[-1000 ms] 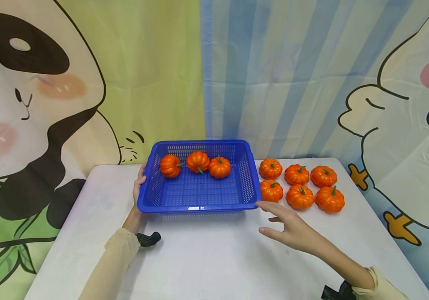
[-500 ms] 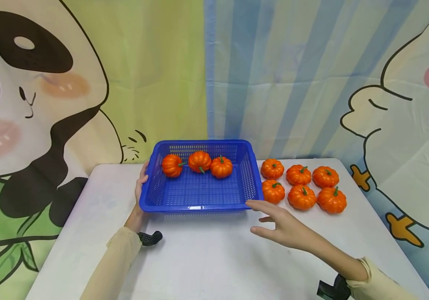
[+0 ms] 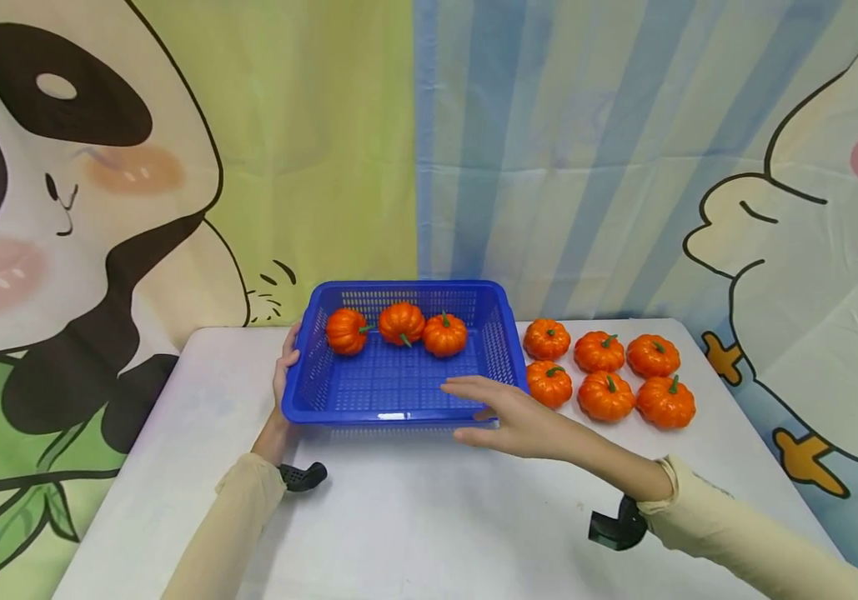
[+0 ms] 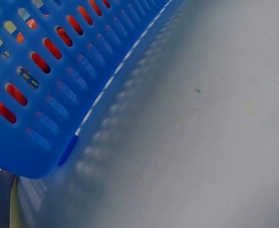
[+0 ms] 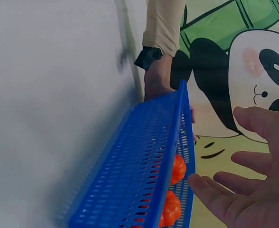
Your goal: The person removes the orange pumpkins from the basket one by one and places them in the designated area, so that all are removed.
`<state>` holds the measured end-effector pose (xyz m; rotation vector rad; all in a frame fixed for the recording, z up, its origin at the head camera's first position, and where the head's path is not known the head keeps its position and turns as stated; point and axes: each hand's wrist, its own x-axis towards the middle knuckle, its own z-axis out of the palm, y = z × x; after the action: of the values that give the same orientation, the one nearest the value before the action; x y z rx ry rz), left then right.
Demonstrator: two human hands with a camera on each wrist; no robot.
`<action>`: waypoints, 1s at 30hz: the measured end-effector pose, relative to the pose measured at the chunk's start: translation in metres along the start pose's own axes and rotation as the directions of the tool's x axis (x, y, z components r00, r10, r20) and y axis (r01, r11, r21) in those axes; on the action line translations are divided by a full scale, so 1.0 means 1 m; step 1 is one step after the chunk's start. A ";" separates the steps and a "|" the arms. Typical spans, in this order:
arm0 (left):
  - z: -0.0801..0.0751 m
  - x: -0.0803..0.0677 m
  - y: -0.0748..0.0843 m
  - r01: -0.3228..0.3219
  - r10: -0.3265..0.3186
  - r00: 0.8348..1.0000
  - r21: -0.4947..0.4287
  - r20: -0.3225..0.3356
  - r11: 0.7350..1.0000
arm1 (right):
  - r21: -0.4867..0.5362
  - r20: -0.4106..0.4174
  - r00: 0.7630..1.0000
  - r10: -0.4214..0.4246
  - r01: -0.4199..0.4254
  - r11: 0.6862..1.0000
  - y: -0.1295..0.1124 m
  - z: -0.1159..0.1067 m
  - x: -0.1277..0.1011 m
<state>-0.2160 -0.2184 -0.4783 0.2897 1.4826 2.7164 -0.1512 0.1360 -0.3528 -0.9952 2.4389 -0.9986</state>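
Presumably for steadiness, my left hand (image 3: 283, 373) touches the blue basket (image 3: 353, 417) on its left, grip unclear, while my right hand (image 3: 520, 419), spread, hangs empty above the near right.

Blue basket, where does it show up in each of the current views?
Head: blue basket, just below the centre.
Left wrist: basket in the upper left corner.
Right wrist: basket slants up from the bottom edge through the middle.
Shared landmark: the tabletop, visible in all three.
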 end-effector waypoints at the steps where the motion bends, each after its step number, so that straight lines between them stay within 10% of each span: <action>1: 0.000 0.000 0.000 0.003 -0.003 1.000 0.005 0.000 1.000 | 0.007 0.010 1.000 -0.008 0.008 1.000 0.000 0.000 0.008; 20: 0.000 0.001 0.005 0.054 -0.053 0.998 0.021 -0.014 0.998 | -0.035 0.105 0.984 0.141 -0.138 0.990 -0.001 0.005 0.211; 30: 0.005 0.001 0.008 0.085 -0.083 0.995 0.041 -0.052 0.996 | 0.041 0.098 0.942 0.320 -0.325 0.945 0.009 0.020 0.263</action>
<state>-0.2153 -0.2190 -0.4691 0.1571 1.5303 2.6482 -0.3298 -0.0555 -0.3816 -0.5802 2.3819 -0.8817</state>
